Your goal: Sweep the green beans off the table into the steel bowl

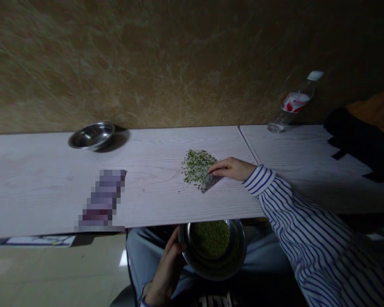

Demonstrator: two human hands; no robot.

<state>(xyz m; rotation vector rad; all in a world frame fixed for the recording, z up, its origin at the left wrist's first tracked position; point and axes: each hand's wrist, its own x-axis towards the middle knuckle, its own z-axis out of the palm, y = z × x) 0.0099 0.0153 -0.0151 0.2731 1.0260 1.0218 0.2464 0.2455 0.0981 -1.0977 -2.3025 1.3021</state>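
Small green beans (195,164), like mung beans, lie scattered in a patch on the white wood-grain table. At the patch's right edge, my right hand (232,167) pinches a thin grey flat piece (210,182), whose lower edge meets the tabletop by the beans. I cannot make out its exact kind. Below the table's front edge, my left hand (172,257) grips the left rim of a steel bowl (211,273) held over my lap. Many green beans (211,238) fill the bottom of this bowl.
A second steel bowl (92,137) stands at the back left. A blurred-out rectangular item (102,198) lies near the front left edge. A plastic bottle (292,104) with a white cap stands by the wall, with dark and orange cloth (368,128) at its right.
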